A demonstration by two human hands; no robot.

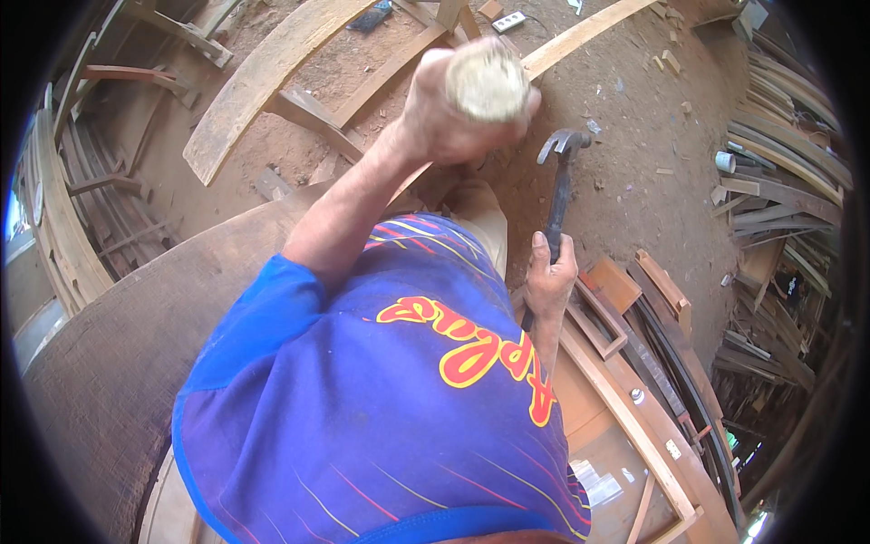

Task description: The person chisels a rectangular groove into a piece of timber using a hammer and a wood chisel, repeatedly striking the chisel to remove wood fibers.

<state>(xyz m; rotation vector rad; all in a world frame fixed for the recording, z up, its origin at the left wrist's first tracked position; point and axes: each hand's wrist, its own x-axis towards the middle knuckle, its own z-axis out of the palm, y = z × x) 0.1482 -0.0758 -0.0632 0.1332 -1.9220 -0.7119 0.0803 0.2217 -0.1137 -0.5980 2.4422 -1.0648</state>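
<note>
Raised close to the camera, my left hand (426, 113) is closed around a thick piece with a round, pale, rough end (489, 82) that looks like wood. The rest of that piece is hidden behind its end and my fingers, so its kind is unclear. Lower and to the right, my right hand (551, 276) grips a claw hammer (559, 186) by its dark handle. The hammer's head points away from me, with the claw toward the left. A gap separates the hammer from the round piece.
A broad wooden slab (172, 299) lies at my left. Wooden frames (625, 399) and boards are at the lower right, and a timber pile (779, 190) is along the right. A curved plank (263, 77) and a power strip (510, 23) lie ahead on the dirt floor.
</note>
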